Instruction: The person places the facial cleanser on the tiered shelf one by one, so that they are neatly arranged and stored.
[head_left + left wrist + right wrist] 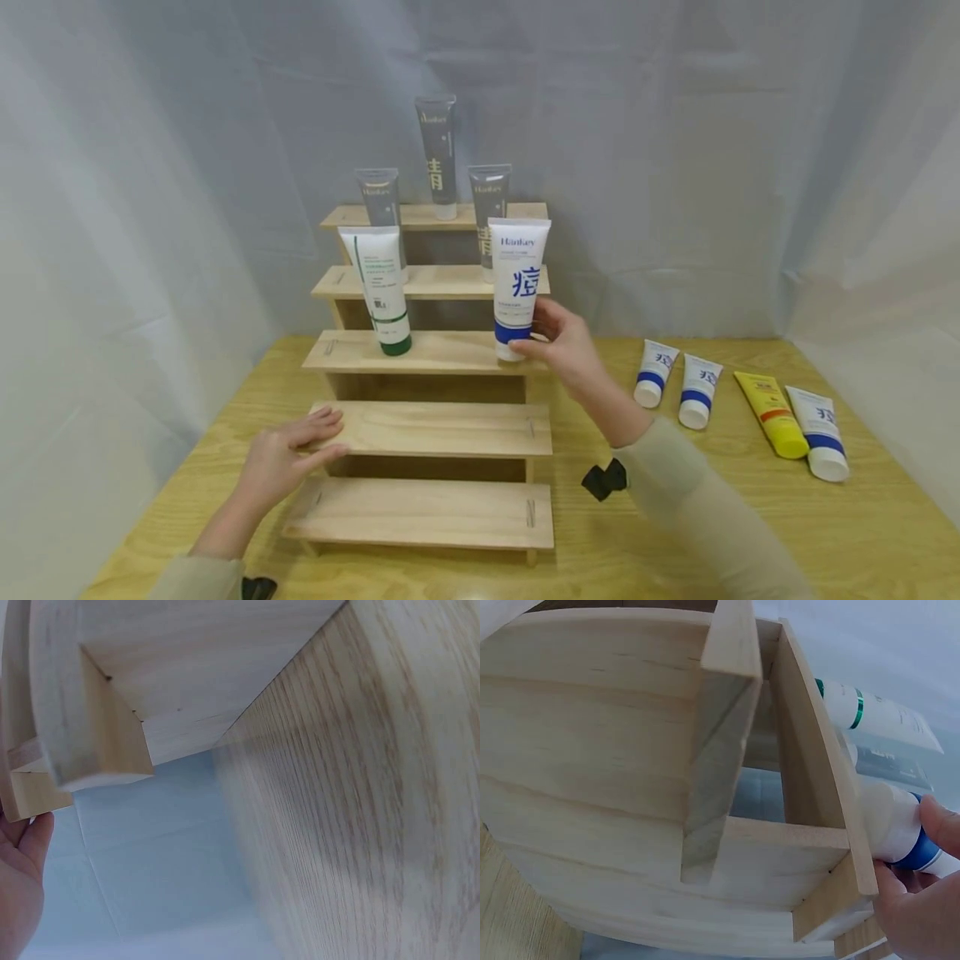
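Observation:
A wooden tiered stand (435, 429) rises before me. On the right end of its middle step, my right hand (562, 342) pinches a white squeeze tube with a blue band (517, 279) near its cap. The tube is upright, its cap at the step; the right wrist view also shows the fingers round the blue band (920, 851). My left hand (288, 458) rests on the left end of the second step from the bottom, fingers nearly straight. A white-and-green tube (382, 287) stands at the middle step's left end.
Grey tubes stand higher up: one (438, 154) on the top step, others (378, 196) (489, 196) on the step below. Right of the stand, white-and-blue tubes (700, 387) and a yellow tube (772, 417) lie on the wooden table (600, 550). A pale curtain (652, 167) hangs behind.

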A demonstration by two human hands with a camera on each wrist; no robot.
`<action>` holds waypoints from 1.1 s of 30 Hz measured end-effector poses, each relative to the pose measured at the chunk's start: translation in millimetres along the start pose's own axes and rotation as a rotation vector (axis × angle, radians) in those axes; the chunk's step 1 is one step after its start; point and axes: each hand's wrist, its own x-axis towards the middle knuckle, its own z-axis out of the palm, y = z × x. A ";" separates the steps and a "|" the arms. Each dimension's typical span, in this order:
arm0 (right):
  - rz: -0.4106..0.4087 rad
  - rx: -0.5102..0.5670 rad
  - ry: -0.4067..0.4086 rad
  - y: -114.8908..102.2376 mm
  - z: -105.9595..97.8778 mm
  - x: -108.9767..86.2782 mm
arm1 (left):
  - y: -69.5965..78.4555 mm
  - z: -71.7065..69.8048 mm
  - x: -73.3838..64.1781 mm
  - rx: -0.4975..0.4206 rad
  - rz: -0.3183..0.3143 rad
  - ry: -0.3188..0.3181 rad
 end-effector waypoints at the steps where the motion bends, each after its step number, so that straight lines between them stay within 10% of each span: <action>1: -0.007 -0.002 0.000 0.7 1.8 0.5 | 0.1 0.1 0.0 0.000 0.002 0.000; 33: 0.011 -0.165 0.063 13.2 25.0 15.2 | 1.4 -0.2 0.0 0.007 -0.011 0.000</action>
